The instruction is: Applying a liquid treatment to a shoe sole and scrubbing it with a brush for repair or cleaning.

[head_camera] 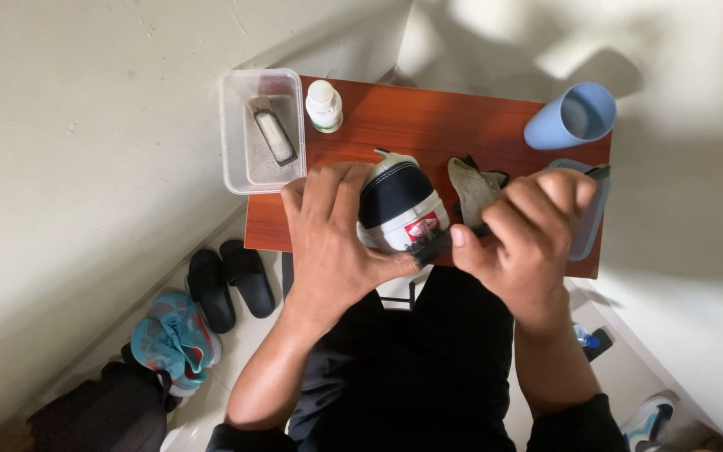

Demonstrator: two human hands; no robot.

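Left hand point(332, 238) grips black-white sneaker point(399, 205) over wooden table point(428, 117); right hand point(529, 243) presses dark brush point(433, 248) against heel.

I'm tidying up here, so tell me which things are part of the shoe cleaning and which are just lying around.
In use: shoe held by left hand; brush in right hand; bottle; tub; cup.

Lying about: insole; sandals; teal sneakers, on the floor.
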